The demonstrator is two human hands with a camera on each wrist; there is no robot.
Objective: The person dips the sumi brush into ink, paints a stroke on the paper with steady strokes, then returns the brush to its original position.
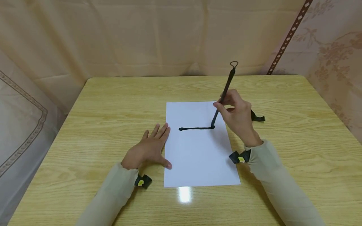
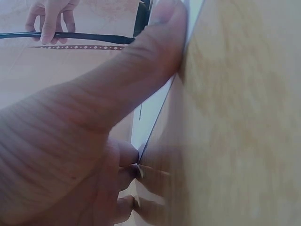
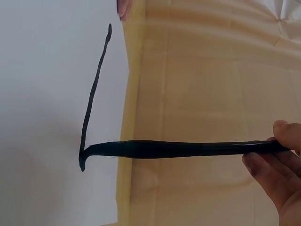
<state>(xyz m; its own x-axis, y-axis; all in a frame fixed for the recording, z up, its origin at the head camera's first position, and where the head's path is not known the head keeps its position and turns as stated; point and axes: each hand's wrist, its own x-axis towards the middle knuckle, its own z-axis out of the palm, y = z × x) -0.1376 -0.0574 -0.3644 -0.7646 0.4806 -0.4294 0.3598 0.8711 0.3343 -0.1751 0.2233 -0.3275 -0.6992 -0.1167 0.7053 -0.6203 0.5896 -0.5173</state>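
A sheet of white paper lies on the wooden table, with one black horizontal stroke across its upper part. My right hand pinches a dark calligraphy brush partway up its handle, a hanging loop at the top end. The bristles are bent against the paper at the stroke's right end, seen close in the right wrist view. My left hand rests at the sheet's left edge with fingers spread; the thumb and fingertips touch the paper's border.
The light wooden table carries the sheet. Beige cloth hangs behind the far edge, and patterned cloth hangs at the right. Black straps with yellow marks are on both wrists; a loose strap end sticks out beside the right hand.
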